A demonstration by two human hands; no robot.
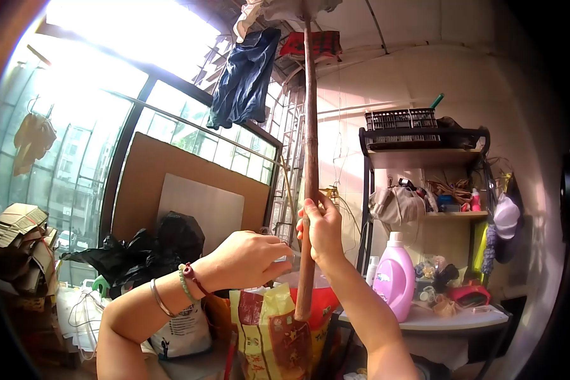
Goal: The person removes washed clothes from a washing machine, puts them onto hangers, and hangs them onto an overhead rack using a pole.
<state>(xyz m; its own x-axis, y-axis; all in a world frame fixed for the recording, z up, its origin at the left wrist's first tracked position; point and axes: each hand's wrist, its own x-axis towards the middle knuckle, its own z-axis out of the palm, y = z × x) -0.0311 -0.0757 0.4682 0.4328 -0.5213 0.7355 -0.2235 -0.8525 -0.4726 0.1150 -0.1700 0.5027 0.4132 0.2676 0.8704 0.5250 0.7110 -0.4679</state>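
A long wooden pole (311,139) stands nearly upright in front of me, its lower end in front of a yellow and brown bag (258,329). Wrapped round the pole at mid-height is my right hand (322,229). My left hand (250,258) is just left of the pole, its fingers apart and pointing toward it, with nothing seen in them. Bracelets circle my left wrist. At the pole's top hangs some pale cloth (297,9), partly cut off by the frame edge. Dark blue trousers (245,79) hang to the left of the pole.
A pink detergent bottle (394,278) stands on a white table (446,322) at the right, below a rack (418,158) with a black basket (401,125). Left are black plastic bags (139,253), stacked cardboard (22,247) and a window. A red cloth (310,44) hangs behind the pole.
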